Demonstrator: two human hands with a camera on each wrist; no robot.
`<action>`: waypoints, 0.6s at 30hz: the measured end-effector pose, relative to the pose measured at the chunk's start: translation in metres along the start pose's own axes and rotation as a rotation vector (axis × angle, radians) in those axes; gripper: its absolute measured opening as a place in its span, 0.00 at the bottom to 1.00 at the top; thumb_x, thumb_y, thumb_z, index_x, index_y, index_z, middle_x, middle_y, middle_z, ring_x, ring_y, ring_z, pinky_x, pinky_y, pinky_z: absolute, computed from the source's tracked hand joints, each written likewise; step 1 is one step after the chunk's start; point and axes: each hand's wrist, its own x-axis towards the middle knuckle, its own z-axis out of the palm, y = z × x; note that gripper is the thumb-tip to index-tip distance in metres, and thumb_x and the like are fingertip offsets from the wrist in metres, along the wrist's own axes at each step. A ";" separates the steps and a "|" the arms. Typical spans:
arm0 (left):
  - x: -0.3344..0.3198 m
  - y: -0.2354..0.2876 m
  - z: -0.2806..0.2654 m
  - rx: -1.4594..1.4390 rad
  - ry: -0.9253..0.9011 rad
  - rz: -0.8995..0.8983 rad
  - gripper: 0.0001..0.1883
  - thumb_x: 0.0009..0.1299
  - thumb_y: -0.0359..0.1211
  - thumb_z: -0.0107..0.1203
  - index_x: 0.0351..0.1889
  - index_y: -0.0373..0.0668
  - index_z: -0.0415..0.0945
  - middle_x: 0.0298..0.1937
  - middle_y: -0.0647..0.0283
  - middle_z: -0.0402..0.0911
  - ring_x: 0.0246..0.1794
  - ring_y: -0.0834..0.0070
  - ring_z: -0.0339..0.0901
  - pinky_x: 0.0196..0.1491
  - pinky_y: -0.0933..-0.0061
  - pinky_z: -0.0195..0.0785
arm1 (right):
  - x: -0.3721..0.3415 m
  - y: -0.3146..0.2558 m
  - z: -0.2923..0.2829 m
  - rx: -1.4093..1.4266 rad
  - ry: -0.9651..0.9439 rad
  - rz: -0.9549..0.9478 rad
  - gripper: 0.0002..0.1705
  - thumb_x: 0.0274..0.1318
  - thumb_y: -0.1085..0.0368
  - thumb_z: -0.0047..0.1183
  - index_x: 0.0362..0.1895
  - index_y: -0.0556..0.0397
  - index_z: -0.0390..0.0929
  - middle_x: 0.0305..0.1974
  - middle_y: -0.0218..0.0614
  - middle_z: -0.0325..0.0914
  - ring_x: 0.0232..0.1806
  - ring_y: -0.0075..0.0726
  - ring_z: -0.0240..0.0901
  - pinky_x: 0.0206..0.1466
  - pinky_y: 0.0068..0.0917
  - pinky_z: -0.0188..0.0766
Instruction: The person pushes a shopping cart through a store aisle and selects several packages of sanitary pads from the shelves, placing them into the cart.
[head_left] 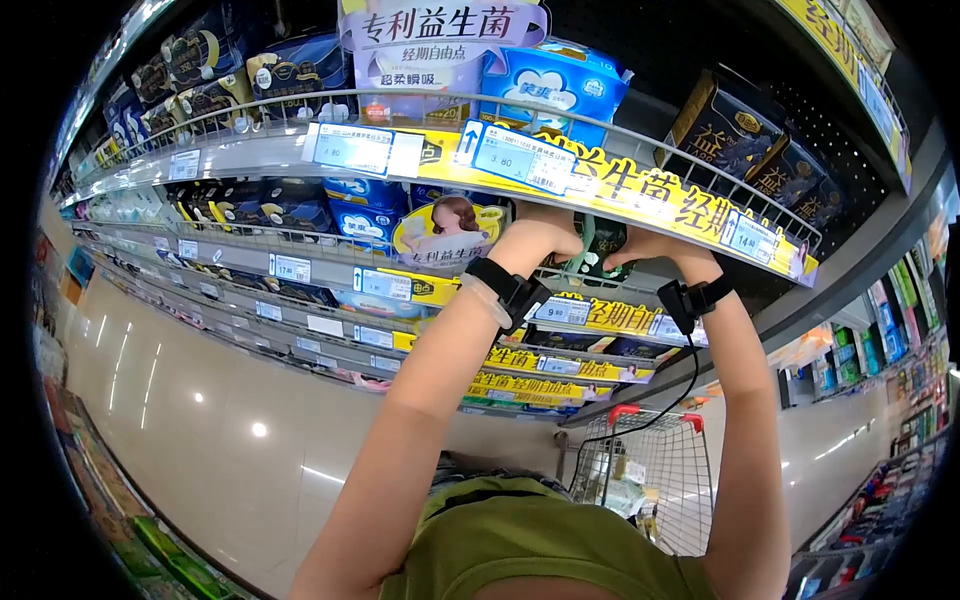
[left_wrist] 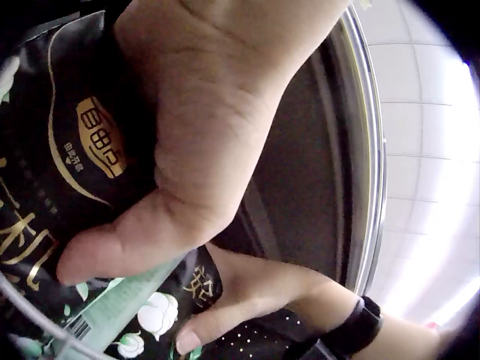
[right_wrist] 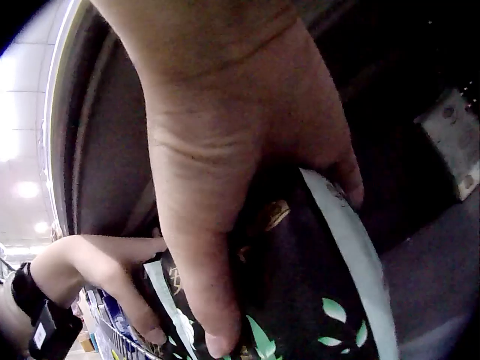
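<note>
Both hands reach in under a shelf to black packs of sanitary pads with pale green sides. In the left wrist view my left hand [left_wrist: 202, 127] grips one black pack [left_wrist: 45, 142] with gold lettering, thumb across its front; the other fingers are hidden. Beside it, my right hand [right_wrist: 232, 142] holds a second black pack [right_wrist: 300, 270] with green leaves from above. Its thumb lies on the front, and a finger shows at the far side. In the head view the left hand [head_left: 545, 238] and right hand [head_left: 655, 248] are close together, partly covered by the shelf edge.
A wire rail [head_left: 290, 245] and price tags run along the shelf front. On the upper shelf stand a blue pack [head_left: 550, 85] and dark boxes [head_left: 725, 125]. Below the right arm is a shopping cart [head_left: 690, 480] with goods; a cable [head_left: 650, 425] hangs from the right wrist.
</note>
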 end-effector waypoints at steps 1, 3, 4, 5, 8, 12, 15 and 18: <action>0.003 0.004 -0.004 0.000 -0.152 -0.086 0.39 0.28 0.29 0.51 0.48 0.38 0.64 0.48 0.49 0.67 0.54 0.56 0.59 0.55 0.51 0.45 | 0.000 0.001 0.002 0.024 0.002 0.001 0.54 0.21 0.34 0.57 0.53 0.55 0.58 0.51 0.45 0.61 0.52 0.45 0.57 0.56 0.30 0.49; 0.002 0.003 -0.005 -0.004 -0.146 -0.072 0.40 0.28 0.29 0.52 0.49 0.38 0.63 0.49 0.49 0.66 0.54 0.55 0.58 0.54 0.50 0.44 | 0.000 -0.001 0.000 0.045 -0.024 0.041 0.53 0.21 0.38 0.59 0.53 0.55 0.57 0.51 0.46 0.60 0.52 0.47 0.56 0.56 0.31 0.49; 0.001 0.002 -0.005 -0.007 -0.141 -0.058 0.40 0.28 0.29 0.52 0.49 0.39 0.63 0.49 0.49 0.66 0.55 0.55 0.58 0.54 0.49 0.44 | 0.000 -0.002 0.001 0.042 -0.022 0.040 0.53 0.21 0.38 0.59 0.53 0.55 0.57 0.51 0.46 0.60 0.52 0.47 0.56 0.56 0.31 0.49; 0.000 0.002 -0.005 -0.006 -0.139 -0.058 0.40 0.28 0.29 0.52 0.49 0.39 0.63 0.49 0.49 0.66 0.55 0.55 0.58 0.54 0.49 0.44 | -0.001 -0.002 0.004 0.042 -0.033 0.068 0.52 0.22 0.38 0.59 0.53 0.55 0.58 0.51 0.46 0.61 0.52 0.46 0.56 0.55 0.31 0.51; -0.004 0.003 -0.005 0.004 -0.058 -0.042 0.39 0.29 0.29 0.52 0.49 0.39 0.63 0.51 0.49 0.64 0.55 0.55 0.58 0.54 0.48 0.45 | -0.010 -0.016 -0.002 0.075 -0.003 0.129 0.49 0.24 0.44 0.59 0.53 0.55 0.57 0.51 0.48 0.59 0.53 0.48 0.55 0.56 0.32 0.50; -0.014 0.007 -0.005 0.064 0.075 0.000 0.38 0.34 0.30 0.54 0.51 0.40 0.61 0.53 0.50 0.62 0.56 0.54 0.56 0.54 0.47 0.45 | -0.019 -0.032 -0.009 0.155 0.035 0.210 0.46 0.24 0.55 0.61 0.54 0.54 0.56 0.52 0.51 0.57 0.54 0.51 0.53 0.56 0.34 0.51; -0.017 0.006 0.003 0.112 0.378 0.120 0.38 0.40 0.32 0.54 0.54 0.43 0.58 0.55 0.52 0.60 0.58 0.56 0.53 0.54 0.45 0.41 | -0.034 -0.041 -0.018 0.057 0.181 0.164 0.45 0.23 0.59 0.61 0.53 0.54 0.57 0.50 0.52 0.59 0.53 0.55 0.54 0.54 0.35 0.54; -0.038 0.015 0.003 0.064 0.574 0.280 0.36 0.40 0.31 0.54 0.53 0.44 0.59 0.54 0.53 0.61 0.57 0.56 0.54 0.53 0.42 0.41 | -0.054 -0.055 -0.024 0.083 0.218 0.289 0.45 0.21 0.63 0.61 0.53 0.53 0.57 0.49 0.52 0.59 0.52 0.57 0.53 0.53 0.37 0.54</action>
